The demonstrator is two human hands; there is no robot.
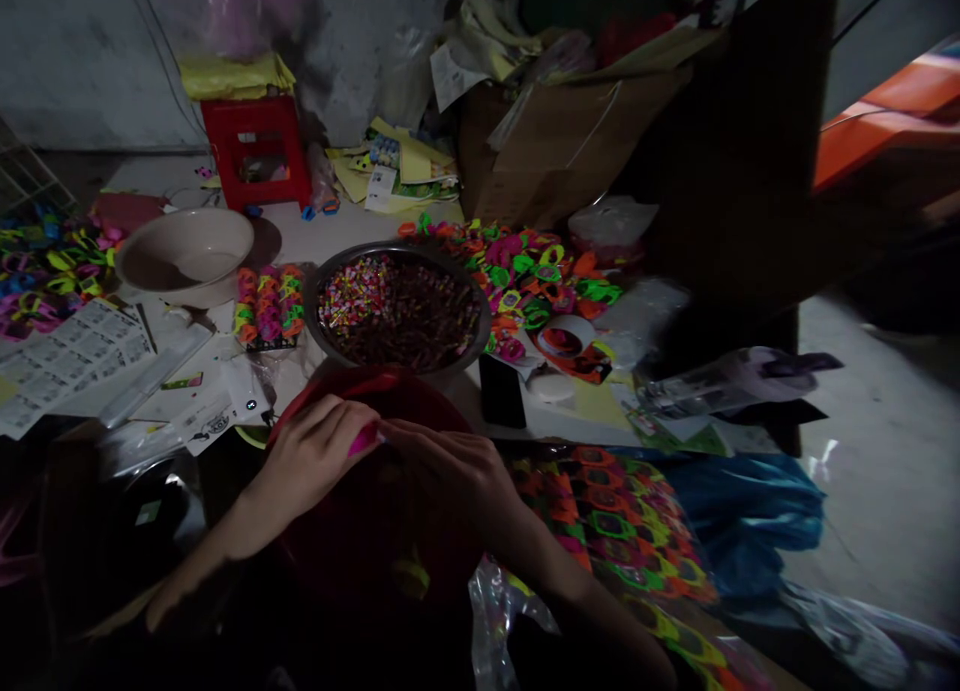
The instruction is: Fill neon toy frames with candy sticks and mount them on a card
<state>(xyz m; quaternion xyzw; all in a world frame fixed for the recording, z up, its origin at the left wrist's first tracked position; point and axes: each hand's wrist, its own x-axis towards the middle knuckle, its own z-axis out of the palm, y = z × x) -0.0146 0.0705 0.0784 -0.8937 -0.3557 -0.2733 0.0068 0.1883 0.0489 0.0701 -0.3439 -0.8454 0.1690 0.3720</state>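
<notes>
My left hand (pixel 307 456) and my right hand (pixel 450 471) meet over a red basin (pixel 360 541) in my lap. Between their fingertips sits a small pink plastic piece (pixel 365 439). Both hands have their fingers curled in a pinch on it. Just beyond the basin stands a metal bowl (pixel 330 271) filled with small coloured and brown bits. A stack of neon plastic rings (pixel 268 306) lies left of that bowl. More neon plastic pieces (pixel 525 271) are heaped to its right.
A beige bowl (pixel 187 256), printed sheets (pixel 67 356), a red stool (pixel 255 146), a cardboard box (pixel 562 141), a black phone (pixel 501 391), a tape roll (pixel 566 336) and a clear bottle (pixel 720 381) surround the spot. A bag of neon pieces (pixel 630 531) lies at my right.
</notes>
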